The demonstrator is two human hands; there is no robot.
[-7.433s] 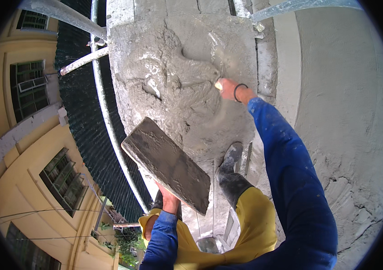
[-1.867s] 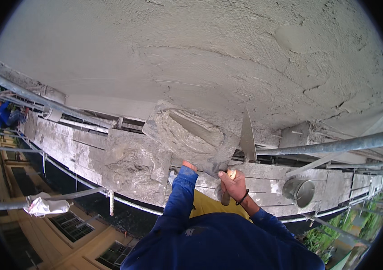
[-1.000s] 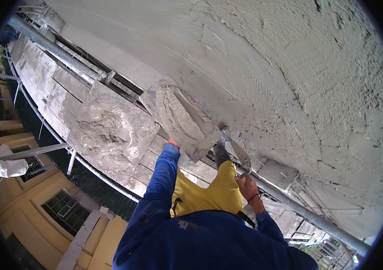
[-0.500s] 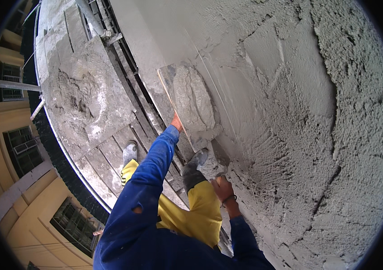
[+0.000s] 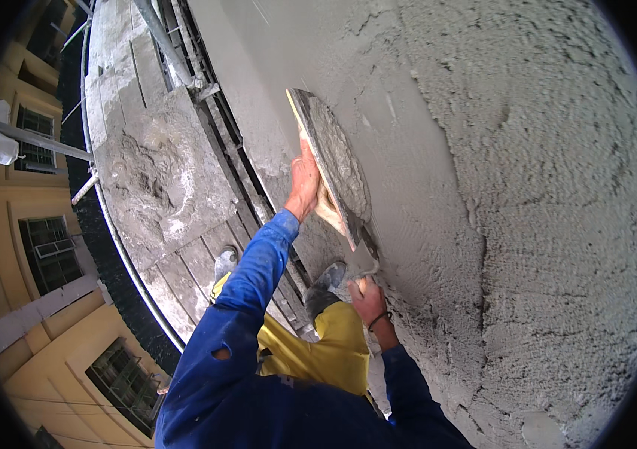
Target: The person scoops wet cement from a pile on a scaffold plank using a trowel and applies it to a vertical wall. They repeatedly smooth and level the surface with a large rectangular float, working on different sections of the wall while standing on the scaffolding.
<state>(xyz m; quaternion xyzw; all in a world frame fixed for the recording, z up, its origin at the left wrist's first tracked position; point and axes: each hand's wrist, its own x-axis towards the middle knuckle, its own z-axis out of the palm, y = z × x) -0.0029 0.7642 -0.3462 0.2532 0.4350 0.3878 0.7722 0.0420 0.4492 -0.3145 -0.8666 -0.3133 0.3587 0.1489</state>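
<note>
My left hand (image 5: 304, 182) is closed around the underside grip of a plasterer's hawk (image 5: 305, 111), a flat board seen nearly edge-on. A thick heap of wet grey mortar (image 5: 342, 161) lies on its face, turned toward the plastered wall (image 5: 513, 179). Below the hawk's lower end, my right hand (image 5: 369, 301) is closed on the handle of a trowel (image 5: 371, 268). The trowel's dark blade shows only in part, close to the wall and the hawk's lower corner. Smooth grey plaster covers the wall near the hawk; farther right it is rough and ridged.
Scaffold planks (image 5: 180, 273) run along the left, under my boots. On them lies a board with a mortar pile (image 5: 150, 176). Metal scaffold poles (image 5: 163, 41) rise beside the planks. A yellow building (image 5: 4, 224) with barred windows stands beyond a railing pipe (image 5: 127, 266).
My left hand has tilted the hawk from mortar-face toward view to nearly edge-on, bringing the hand into sight. My right hand has shifted slightly upward with the trowel. The view has turned a little.
</note>
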